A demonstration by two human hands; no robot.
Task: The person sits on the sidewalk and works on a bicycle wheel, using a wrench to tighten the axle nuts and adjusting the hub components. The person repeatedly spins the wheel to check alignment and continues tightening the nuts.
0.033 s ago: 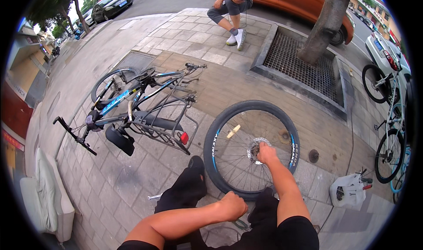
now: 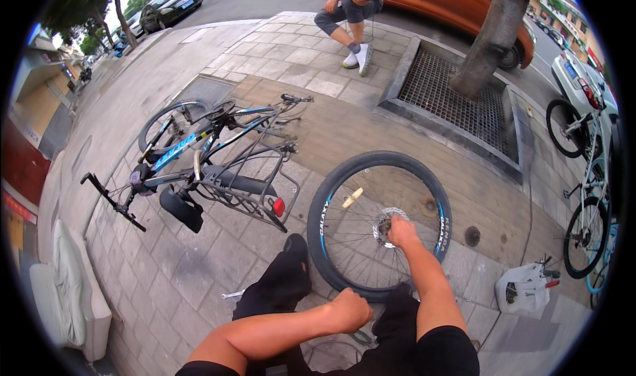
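Observation:
A bicycle wheel [image 2: 317, 233] with a black tyre is in front of my legs, its near edge between my feet. My right hand [image 2: 402, 231] is closed at the wheel's hub, fingers pinched over its middle beside the silver brake disc [image 2: 382, 237]. What the fingertips touch there is partly hidden. My left hand [image 2: 351, 311] makes a fist by the near edge of the tyre; whatever it may hold is out of sight. A pale yellow reflector [image 2: 352, 198] sits among the spokes.
A blue-and-black bicycle [image 2: 179, 152] without its rear wheel lies left on the paving. A wrench [image 2: 232, 294] is by my left leg. Rightward stand a white tool container [image 2: 523, 287] and parked bicycles [image 2: 585, 204]. A person [image 2: 348, 15] sits beyond, near a tree grate [image 2: 450, 101].
The whole view has shifted very slightly. Both hands stay in the same places, the right at the hub and the left by the tyre.

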